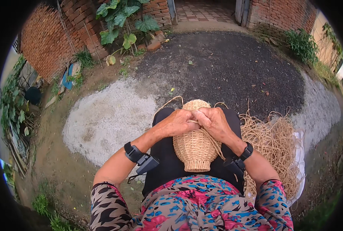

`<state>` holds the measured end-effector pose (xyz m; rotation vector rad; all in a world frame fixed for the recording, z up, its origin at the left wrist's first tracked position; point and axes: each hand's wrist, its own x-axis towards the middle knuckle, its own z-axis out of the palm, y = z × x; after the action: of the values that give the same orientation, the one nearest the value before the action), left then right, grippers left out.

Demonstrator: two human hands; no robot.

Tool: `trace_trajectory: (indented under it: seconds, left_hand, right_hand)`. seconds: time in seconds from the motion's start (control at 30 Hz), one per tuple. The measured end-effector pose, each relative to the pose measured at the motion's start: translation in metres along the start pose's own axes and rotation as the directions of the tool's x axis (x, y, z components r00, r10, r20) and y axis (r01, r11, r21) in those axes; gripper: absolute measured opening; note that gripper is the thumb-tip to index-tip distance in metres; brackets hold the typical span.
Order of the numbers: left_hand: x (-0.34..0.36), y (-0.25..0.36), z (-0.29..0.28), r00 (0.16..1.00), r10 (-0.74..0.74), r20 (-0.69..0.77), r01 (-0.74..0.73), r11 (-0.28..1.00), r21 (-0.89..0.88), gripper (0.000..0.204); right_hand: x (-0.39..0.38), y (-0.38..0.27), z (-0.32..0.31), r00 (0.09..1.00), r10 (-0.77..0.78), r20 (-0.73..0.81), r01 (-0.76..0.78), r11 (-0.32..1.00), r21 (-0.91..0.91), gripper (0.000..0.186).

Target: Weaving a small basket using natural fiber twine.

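Observation:
A woven straw basket (197, 148), rounded in the body with a narrower rim toward me, lies across my lap on dark trousers. My left hand (178, 122) and my right hand (214, 122) meet over its middle, thumbs and fingers pinched close together. Between them runs a strand of straw cord (193, 121), and both hands are closed on it. More cord hangs from my right hand down the basket's right side. Loose cord ends loop out past the far end on both sides. The fingertips partly hide each other.
A large tangled heap of straw cord (273, 148) lies on a white sheet (300, 140) at my right. Ahead are dark paving (233, 65) and a pale concrete patch (106, 115). Brick walls (50, 42), a doorway (206, 11) and a leafy plant (119, 19) stand beyond.

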<state>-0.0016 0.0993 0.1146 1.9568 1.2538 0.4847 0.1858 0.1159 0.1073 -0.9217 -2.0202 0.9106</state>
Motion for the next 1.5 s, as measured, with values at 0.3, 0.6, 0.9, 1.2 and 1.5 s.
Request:
trace_trajectory:
  seconds: [0.3,0.6,0.9,1.2,1.5]
  left_hand:
    - [0.011,-0.010,-0.025,0.928,-0.113,0.356,0.308,0.769,-0.560,0.024]
    - [0.018,-0.013,-0.024,0.899,-0.092,0.429,0.372,0.679,-0.633,0.026]
    - [0.018,-0.021,-0.026,0.861,-0.064,0.504,0.408,0.679,-0.611,0.020]
    - [-0.001,0.005,0.021,0.838,0.489,-0.242,-0.272,0.759,0.591,0.018]
    - [-0.001,-0.001,0.036,0.468,0.844,-0.264,-0.462,0.488,0.741,0.016]
  right_hand:
    - [-0.005,0.008,-0.013,0.980,0.084,0.182,-0.131,0.956,0.263,0.047]
    - [-0.008,0.006,-0.013,0.993,-0.007,0.120,-0.006,0.994,0.107,0.041]
    - [-0.010,0.004,-0.018,0.894,-0.401,0.197,0.447,0.822,-0.353,0.022]
    - [0.000,0.037,-0.024,0.938,0.018,0.347,-0.124,0.950,0.286,0.011]
    - [-0.009,0.030,-0.047,0.868,0.088,0.489,-0.307,0.869,0.388,0.009]
